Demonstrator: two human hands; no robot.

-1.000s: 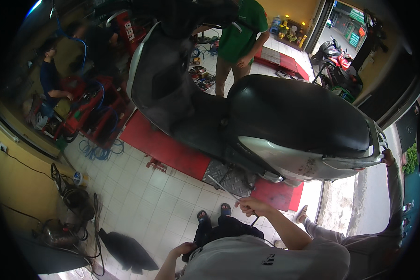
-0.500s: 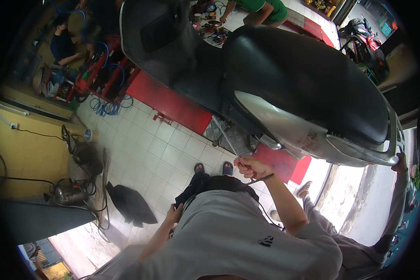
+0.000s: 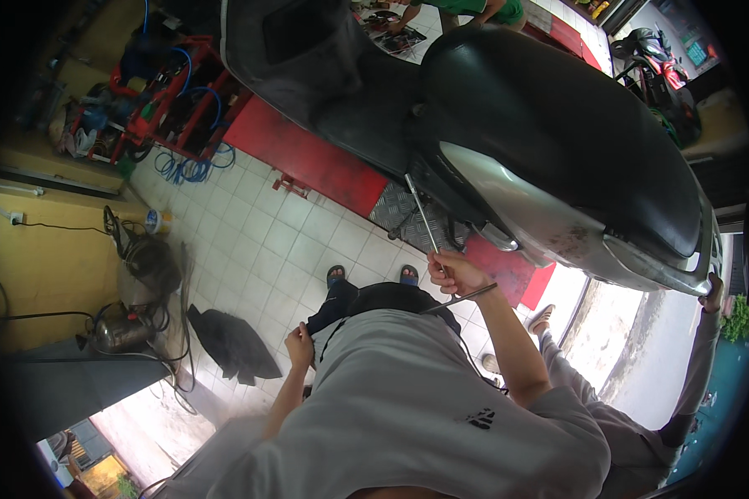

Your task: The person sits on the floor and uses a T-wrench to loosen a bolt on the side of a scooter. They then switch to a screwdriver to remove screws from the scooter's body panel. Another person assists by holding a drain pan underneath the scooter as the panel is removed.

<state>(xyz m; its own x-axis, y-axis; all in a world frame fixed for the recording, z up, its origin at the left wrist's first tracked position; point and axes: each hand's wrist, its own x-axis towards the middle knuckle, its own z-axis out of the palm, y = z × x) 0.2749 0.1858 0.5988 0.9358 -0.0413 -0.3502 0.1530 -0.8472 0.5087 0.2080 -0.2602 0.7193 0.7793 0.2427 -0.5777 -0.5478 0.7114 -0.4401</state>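
At the left edge of the frame, some dark machines (image 3: 133,291) with cables stand on the white tile floor (image 3: 250,249), and a black cloth (image 3: 229,341) lies near them. In the lower centre, the left hand (image 3: 300,346) hangs closed like a loose fist beside the hip, and it holds nothing I can see. Right of centre, the right hand (image 3: 455,274) closes its fingers around a long metal rod (image 3: 424,218). The rod goes up to the underside of the scooter (image 3: 558,150), which fills the upper right on a red lift platform (image 3: 308,158).
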